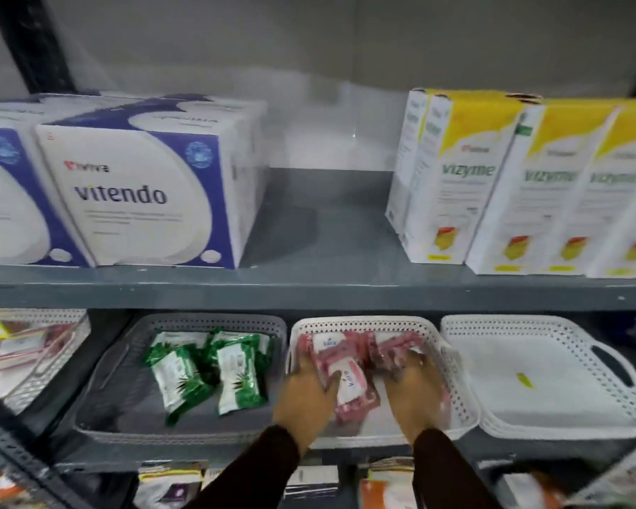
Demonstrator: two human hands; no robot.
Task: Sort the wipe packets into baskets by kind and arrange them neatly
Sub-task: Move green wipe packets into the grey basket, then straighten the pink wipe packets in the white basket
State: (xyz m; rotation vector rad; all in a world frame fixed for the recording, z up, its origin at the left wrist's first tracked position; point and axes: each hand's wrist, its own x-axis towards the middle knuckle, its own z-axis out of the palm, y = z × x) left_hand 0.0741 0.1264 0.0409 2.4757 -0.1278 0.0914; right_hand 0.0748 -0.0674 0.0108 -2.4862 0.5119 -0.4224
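Down on shelf (309, 459), reaching both hands into white basket (459, 409), left hand (305, 393) and right hand (413, 389) bracketing pink packets (349, 383), fingers spreading apart, long side running front-to-back.

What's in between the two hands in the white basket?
In the head view, pink wipe packets lie between the left hand and the right hand, inside the white basket.

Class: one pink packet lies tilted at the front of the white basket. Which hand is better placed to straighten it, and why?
Probably the left hand: its fingers already rest on the tilted pink packet in the white basket. The right hand lies beside it, further right.
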